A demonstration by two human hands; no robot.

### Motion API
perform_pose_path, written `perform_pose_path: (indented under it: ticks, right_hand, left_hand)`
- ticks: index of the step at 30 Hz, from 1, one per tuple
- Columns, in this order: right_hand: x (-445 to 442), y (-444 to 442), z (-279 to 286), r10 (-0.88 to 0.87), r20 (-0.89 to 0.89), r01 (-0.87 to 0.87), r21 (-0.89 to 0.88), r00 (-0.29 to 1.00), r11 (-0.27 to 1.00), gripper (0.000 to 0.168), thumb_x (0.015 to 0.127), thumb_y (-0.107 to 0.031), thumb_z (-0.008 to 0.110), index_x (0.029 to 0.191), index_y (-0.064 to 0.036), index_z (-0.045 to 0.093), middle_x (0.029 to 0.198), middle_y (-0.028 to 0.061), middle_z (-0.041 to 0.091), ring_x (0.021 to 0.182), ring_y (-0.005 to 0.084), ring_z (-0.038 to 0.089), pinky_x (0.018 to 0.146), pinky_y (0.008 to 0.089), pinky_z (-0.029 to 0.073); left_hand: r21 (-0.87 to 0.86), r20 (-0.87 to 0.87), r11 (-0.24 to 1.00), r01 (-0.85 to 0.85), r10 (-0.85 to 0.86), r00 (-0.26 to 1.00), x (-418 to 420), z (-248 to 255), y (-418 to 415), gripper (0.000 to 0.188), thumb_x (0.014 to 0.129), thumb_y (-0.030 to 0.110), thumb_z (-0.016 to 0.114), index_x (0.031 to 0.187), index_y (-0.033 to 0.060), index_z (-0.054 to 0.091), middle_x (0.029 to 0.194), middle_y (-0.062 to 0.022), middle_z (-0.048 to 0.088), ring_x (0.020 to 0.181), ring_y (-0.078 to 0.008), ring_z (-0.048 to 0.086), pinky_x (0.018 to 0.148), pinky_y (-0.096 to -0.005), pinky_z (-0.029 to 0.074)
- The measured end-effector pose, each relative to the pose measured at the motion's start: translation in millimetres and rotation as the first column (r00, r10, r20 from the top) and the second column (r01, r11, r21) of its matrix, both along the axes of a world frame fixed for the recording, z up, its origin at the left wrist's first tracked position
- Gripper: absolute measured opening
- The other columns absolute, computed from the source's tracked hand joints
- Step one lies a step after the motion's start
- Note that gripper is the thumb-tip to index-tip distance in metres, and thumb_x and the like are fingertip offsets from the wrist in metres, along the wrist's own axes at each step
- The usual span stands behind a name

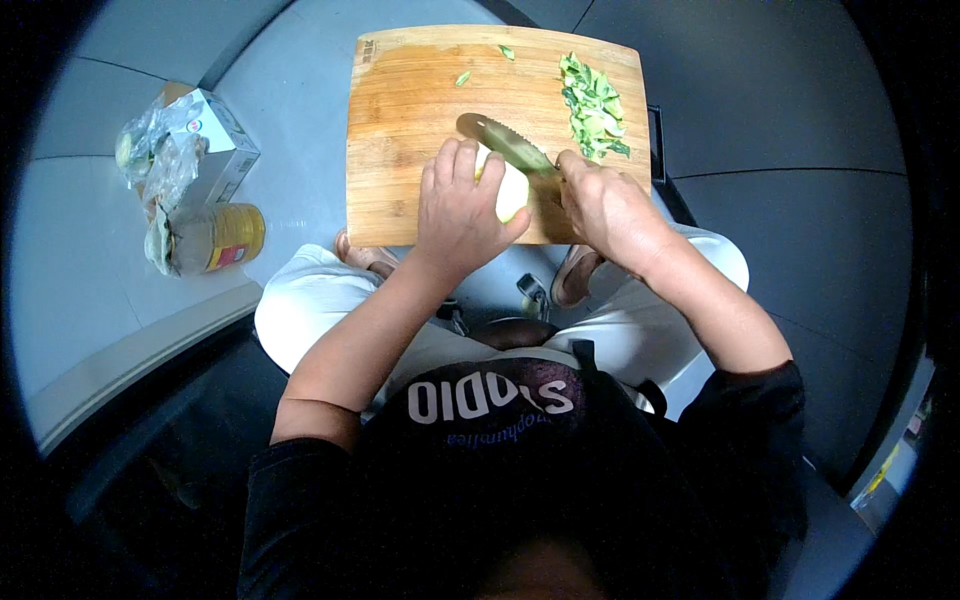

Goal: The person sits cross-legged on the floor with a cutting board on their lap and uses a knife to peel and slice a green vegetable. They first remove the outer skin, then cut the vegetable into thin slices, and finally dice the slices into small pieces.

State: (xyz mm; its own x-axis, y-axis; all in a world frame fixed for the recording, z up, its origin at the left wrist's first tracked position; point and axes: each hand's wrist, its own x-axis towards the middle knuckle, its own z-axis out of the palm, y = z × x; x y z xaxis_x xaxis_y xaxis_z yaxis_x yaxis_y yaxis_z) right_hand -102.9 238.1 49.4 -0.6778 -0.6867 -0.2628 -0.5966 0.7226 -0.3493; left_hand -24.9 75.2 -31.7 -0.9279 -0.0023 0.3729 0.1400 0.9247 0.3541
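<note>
A pale, rounded vegetable [513, 196] lies near the front edge of a wooden cutting board [405, 97]. My left hand [459, 199] grips it from above, fingers spread over its far side, so much of it is hidden. In my right hand [609, 210] is a kitchen knife [506, 142] with a toothed spine; its handle is mostly covered. The blade points to the upper left, just beyond the vegetable; whether it touches cannot be seen. Chopped green leaves [592, 105] form a strip along the board's right side. Two small green scraps [463, 78] lie near the far edge.
On the floor to the left stand a white-and-blue carton [229, 146] and clear plastic bags [176, 161], one with something green inside. A large plastic bottle of yellow liquid [240, 232] is in front of them. My knees flank the board's near edge.
</note>
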Motion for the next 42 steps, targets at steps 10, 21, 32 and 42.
perform_pose_path:
  ticks: [10, 21, 32, 42]
  right_hand:
    - [10, 10, -30, -0.146, -0.024, 0.137, -0.227, 0.989, 0.964, 0.014, 0.086, -0.009, 0.050, 0.094, 0.003, 0.049, 0.077, 0.0279, 0.062, 0.072, 0.0437, 0.062, 0.066, 0.0496, 0.051]
    - [15, 8, -38, -0.214, -0.012, 0.200, -0.310, 0.977, 0.929, 0.013, 0.088, -0.008, 0.051, 0.093, 0.003, 0.046, 0.076, 0.0290, 0.060, 0.075, 0.0449, 0.060, 0.066, 0.0512, 0.048]
    - [21, 5, -39, -0.240, -0.066, 0.212, -0.286, 0.968, 0.934, 0.013, 0.087, -0.009, 0.051, 0.092, 0.003, 0.049, 0.077, 0.0283, 0.061, 0.072, 0.0444, 0.062, 0.066, 0.0501, 0.050]
    - [21, 5, -41, -0.281, -0.028, 0.258, -0.315, 0.959, 0.913, 0.014, 0.087, -0.009, 0.052, 0.092, 0.002, 0.047, 0.073, 0.0308, 0.059, 0.075, 0.0478, 0.059, 0.067, 0.0533, 0.046]
  left_hand:
    - [-0.026, 0.037, 1.000, 0.007, -0.006, 0.999, 1, 11, 1, 0.069, 0.065, 0.039, 0.075, 0.121, 0.0053, 0.053, 0.127, -0.0245, 0.044, 0.120, -0.0416, 0.042, 0.094, -0.0503, 0.038]
    - [0.335, 0.083, 0.938, -0.090, 0.065, 0.994, -10, 0, -35, 0.045, 0.078, 0.027, 0.066, 0.117, 0.0054, 0.058, 0.120, -0.0253, 0.046, 0.111, -0.0405, 0.044, 0.094, -0.0476, 0.037]
    - [0.009, 0.225, 1.000, 0.026, -0.027, 0.974, -5, 13, -4, 0.068, 0.070, 0.041, 0.072, 0.127, 0.0086, 0.052, 0.122, -0.0235, 0.050, 0.112, -0.0382, 0.048, 0.095, -0.0478, 0.038]
    - [0.925, 0.167, 0.338, -0.175, 0.055, 0.984, -22, -5, -37, 0.078, 0.083, 0.033, 0.060, 0.146, 0.0042, 0.025, 0.121, -0.0239, 0.045, 0.114, -0.0345, 0.046, 0.102, -0.0380, 0.034]
